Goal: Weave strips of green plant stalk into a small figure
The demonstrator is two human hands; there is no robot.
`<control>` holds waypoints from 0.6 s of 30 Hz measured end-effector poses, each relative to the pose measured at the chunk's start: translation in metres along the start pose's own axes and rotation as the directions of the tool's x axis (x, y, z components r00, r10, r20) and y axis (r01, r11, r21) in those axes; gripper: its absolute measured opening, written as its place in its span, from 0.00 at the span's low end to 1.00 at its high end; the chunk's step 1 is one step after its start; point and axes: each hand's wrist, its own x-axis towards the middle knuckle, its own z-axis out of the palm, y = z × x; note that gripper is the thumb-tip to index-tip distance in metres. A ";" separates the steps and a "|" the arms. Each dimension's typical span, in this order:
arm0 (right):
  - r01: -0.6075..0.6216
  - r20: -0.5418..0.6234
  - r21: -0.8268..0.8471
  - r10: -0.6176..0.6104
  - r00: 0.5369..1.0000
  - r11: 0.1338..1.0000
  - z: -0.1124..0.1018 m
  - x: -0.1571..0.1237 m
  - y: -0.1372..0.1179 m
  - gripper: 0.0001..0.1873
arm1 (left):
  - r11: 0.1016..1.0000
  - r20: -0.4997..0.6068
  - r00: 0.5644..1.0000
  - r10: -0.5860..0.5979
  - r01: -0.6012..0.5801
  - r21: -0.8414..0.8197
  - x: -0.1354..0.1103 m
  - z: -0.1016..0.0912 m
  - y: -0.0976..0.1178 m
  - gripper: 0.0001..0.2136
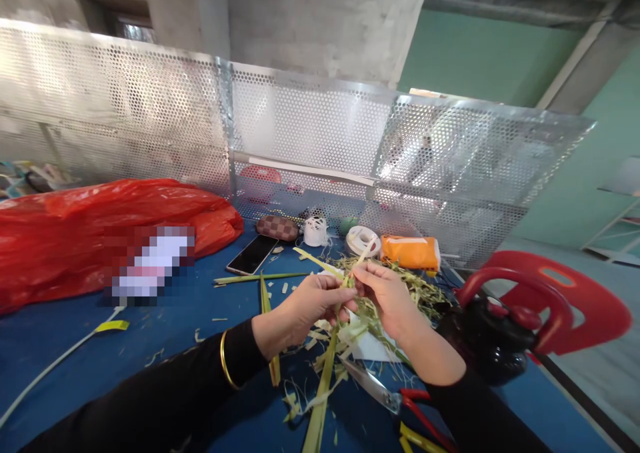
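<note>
My left hand (pixel 313 304) and my right hand (pixel 387 300) meet over the middle of the blue table. Both are closed in a pinch on a small bundle of folded green leaf strips (pixel 346 281), with strip ends sticking out above the fingers. From under my left hand a long leaf strip (pixel 324 386) runs down toward the table's near edge. Scissors with red handles (pixel 385 392) lie below my right hand, blades pointing up and left. Loose shreds of leaf (pixel 415 286) are heaped behind and right of my right hand. My fingers partly hide the bundle.
On the blue table (pixel 185 346) are a phone (pixel 253 254), a checkered case (pixel 277 228), white string (pixel 315 232), a tape roll (pixel 363 241) and an orange packet (pixel 411 252). A red plastic bag (pixel 115 220) lies left; a dark kettle (pixel 490 333) stands right. Perforated metal panels (pixel 305 120) rise behind.
</note>
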 end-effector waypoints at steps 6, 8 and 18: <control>0.199 -0.155 -0.236 -0.239 0.958 0.951 0.002 0.001 0.008 0.15 | 1.000 0.014 1.000 0.010 -0.010 0.008 0.003 -0.002 -0.004 0.13; 0.223 -0.179 -0.343 -0.296 0.938 0.912 0.004 -0.001 0.010 0.14 | 1.000 0.001 1.000 -0.002 0.002 0.006 0.003 -0.002 -0.005 0.12; 0.223 -0.166 -0.560 -0.372 0.913 0.798 0.003 -0.003 0.010 0.15 | 0.998 -0.009 1.000 0.022 -0.021 0.051 0.003 0.000 -0.006 0.08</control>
